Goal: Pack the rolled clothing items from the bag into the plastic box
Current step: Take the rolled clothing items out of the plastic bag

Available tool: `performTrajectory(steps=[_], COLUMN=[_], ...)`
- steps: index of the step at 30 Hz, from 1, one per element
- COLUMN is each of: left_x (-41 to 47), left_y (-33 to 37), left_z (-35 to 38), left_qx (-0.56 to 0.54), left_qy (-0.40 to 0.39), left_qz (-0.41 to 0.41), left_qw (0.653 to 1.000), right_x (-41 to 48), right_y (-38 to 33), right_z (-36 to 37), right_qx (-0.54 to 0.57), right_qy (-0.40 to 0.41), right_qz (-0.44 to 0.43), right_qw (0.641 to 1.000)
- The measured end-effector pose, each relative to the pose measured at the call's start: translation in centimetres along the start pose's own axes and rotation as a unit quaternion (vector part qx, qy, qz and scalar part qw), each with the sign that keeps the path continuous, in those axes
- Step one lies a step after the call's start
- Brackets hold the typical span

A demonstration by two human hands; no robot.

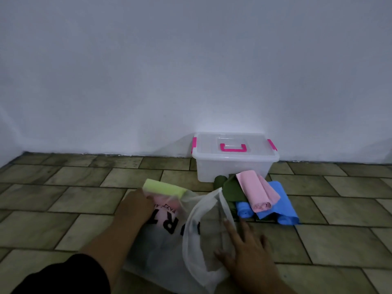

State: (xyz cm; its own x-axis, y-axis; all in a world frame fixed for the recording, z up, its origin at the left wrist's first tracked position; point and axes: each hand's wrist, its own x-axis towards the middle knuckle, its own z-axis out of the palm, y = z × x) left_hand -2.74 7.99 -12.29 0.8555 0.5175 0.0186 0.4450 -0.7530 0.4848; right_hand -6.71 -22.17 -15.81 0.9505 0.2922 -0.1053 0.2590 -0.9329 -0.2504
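Observation:
A clear plastic box [233, 168] with pink handle and clips stands against the wall, lid closed. In front of it lies a pile of rolled clothes: a pink roll [257, 190], a blue roll [277, 203] and a dark green roll [230, 188]. A thin white bag [169, 247] with black letters lies on the floor. My left hand [135, 206] is at the bag's far end, closed around a yellow-green roll [164, 187] that pokes out of it. My right hand [244, 249] rests flat on the bag with fingers spread.
The floor is brown-green tile [63, 209]. A white wall [191, 71] runs behind the box. Something pink shows through the bag near my left hand.

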Motion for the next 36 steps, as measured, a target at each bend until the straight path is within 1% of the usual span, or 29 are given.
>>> performTrajectory(steps=[2, 4, 7, 11, 13, 15, 16, 18, 21, 22, 23, 26, 28, 30, 33, 36], left_x=[-0.6, -0.5, -0.5, -1.2, -1.6, -0.8, -0.2, 0.8, 0.6, 0.1, -0.5, -1.5, -1.5, -1.3, -1.1, -1.3], left_y=[0.0, -0.3, -0.6, -0.5, 0.4, 2.2, 3.1, 4.1, 3.3, 2.5, 1.7, 0.3, 0.0, -0.3, -0.4, 0.2], left_z=[0.3, 0.4, -0.5, -2.0, -3.6, -6.0, -7.1, -8.2, -6.2, -4.9, -3.7, -1.4, -0.8, -0.7, -1.2, -2.2], left_qx=[-0.004, 0.007, 0.023, 0.041, 0.016, -0.003, -0.002, 0.012, 0.106, 0.126, 0.113, 0.032, 0.018, 0.007, 0.024, 0.023], left_qy=[0.012, 0.010, 0.015, 0.057, 0.118, 0.184, 0.190, 0.153, 0.020, -0.013, -0.025, -0.026, -0.027, -0.021, -0.011, 0.048], left_qz=[-0.021, -0.043, -0.046, -0.008, 0.028, 0.076, 0.097, 0.105, 0.062, 0.043, 0.018, -0.054, -0.084, -0.094, -0.082, -0.025], left_qw=[1.000, 0.999, 0.999, 0.998, 0.993, 0.980, 0.977, 0.982, 0.992, 0.991, 0.993, 0.998, 0.996, 0.995, 0.996, 0.998], right_x=[-0.7, -1.1, -1.1, -1.0, -0.9, -0.9, -1.0, -1.2, -1.5, -1.6, -1.6, -1.5, -1.3, -1.1, -1.0, -0.9], right_y=[1.1, 1.4, 1.2, 1.2, 1.4, 1.3, 1.3, 1.3, 1.5, 1.5, 1.5, 1.4, 1.3, 1.2, 1.1, 1.2], right_z=[0.3, 0.6, 0.5, 0.2, 0.3, 0.2, 0.1, -0.2, -0.3, -0.3, -0.3, -0.2, -0.1, 0.0, -0.1, 0.0], right_qx=[-0.016, -0.038, -0.030, -0.001, 0.014, 0.024, 0.025, 0.027, 0.050, 0.059, 0.066, 0.063, 0.042, 0.032, 0.024, 0.022], right_qy=[-0.017, -0.013, -0.019, -0.025, -0.026, -0.029, -0.030, -0.037, -0.011, 0.001, 0.010, 0.024, 0.027, 0.022, 0.011, 0.019], right_qz=[0.013, 0.016, 0.015, 0.018, 0.019, 0.020, 0.020, 0.018, 0.012, 0.013, 0.019, 0.048, 0.056, 0.059, 0.065, 0.065], right_qw=[1.000, 0.999, 0.999, 1.000, 0.999, 0.999, 0.999, 0.999, 0.999, 0.998, 0.998, 0.997, 0.997, 0.998, 0.998, 0.997])
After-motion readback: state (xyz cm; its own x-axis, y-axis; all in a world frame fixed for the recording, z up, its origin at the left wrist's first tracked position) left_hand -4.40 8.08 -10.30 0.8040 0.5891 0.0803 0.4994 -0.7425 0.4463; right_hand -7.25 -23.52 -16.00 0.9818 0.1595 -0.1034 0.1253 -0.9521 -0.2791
